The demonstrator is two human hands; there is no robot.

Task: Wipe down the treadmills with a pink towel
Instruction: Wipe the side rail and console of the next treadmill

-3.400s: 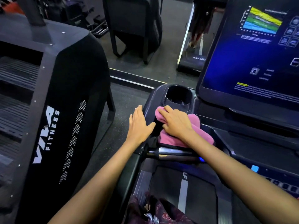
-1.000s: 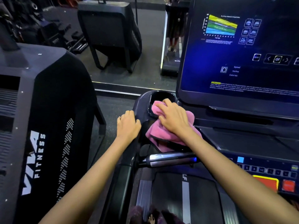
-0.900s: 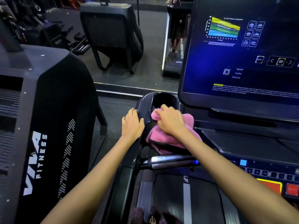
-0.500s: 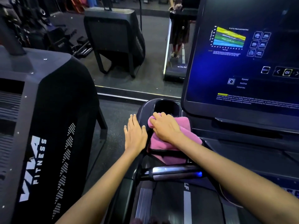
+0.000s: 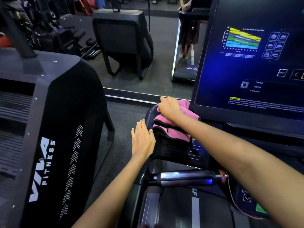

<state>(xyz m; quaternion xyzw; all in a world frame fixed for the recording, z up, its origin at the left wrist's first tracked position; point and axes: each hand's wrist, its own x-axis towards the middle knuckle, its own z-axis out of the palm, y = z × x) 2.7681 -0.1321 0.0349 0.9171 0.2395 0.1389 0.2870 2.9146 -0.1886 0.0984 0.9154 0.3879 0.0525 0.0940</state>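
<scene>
The pink towel (image 5: 179, 127) lies bunched over the far left corner of the treadmill console (image 5: 174, 150), covering the cup holder. My right hand (image 5: 169, 108) presses on the towel's far end, fingers curled into the cloth. My left hand (image 5: 143, 139) rests flat with straight fingers on the console's left edge, just beside the towel. The treadmill's lit blue screen (image 5: 250, 63) rises at the right. Its chrome handlebar grip (image 5: 185, 177) crosses below my right forearm.
A tall black machine marked VIVA FITNESS (image 5: 49, 129) stands close on the left, with a strip of grey floor (image 5: 121, 129) between it and the treadmill. A wall mirror (image 5: 139, 55) ahead reflects gym equipment and a standing person.
My right hand has pushed the towel forward over the cup holder to the console's far corner. My left hand stays on the left edge. The view has tilted up slightly.
</scene>
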